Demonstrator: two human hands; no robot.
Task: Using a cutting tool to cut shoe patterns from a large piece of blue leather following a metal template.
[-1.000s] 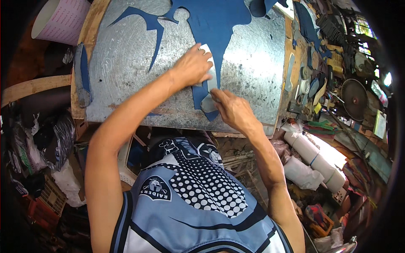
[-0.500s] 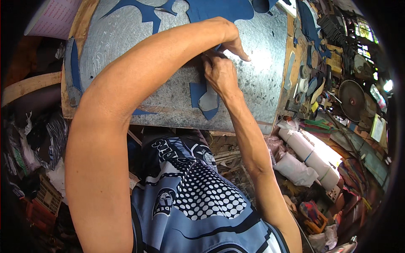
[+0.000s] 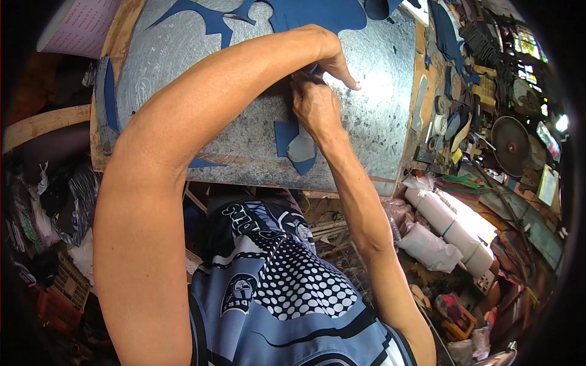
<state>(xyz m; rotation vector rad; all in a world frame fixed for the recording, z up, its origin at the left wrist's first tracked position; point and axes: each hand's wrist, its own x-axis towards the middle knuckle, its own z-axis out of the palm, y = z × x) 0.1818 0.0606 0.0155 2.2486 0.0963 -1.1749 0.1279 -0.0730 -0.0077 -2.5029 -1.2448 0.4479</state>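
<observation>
In the middle stood a wide table [image 3: 366,143] with a scratched metal top and a border of wood [image 3: 122,32]; a strong light fell on the right part of this metal and made there a white glare [image 3: 378,88]; at the left, a wooden beam [image 3: 49,127] reached toward the table, with dark plastic bags [image 3: 84,195] below it, and lower down a crate [image 3: 72,282] with a grid of holes; at the right there was a round fan [image 3: 510,139]; above it, bright windows [image 3: 526,43] let in daylight; nearer lay a pale roll [image 3: 461,241], tied with a blue band [image 3: 450,227]; the outer corners were too dark to tell.
</observation>
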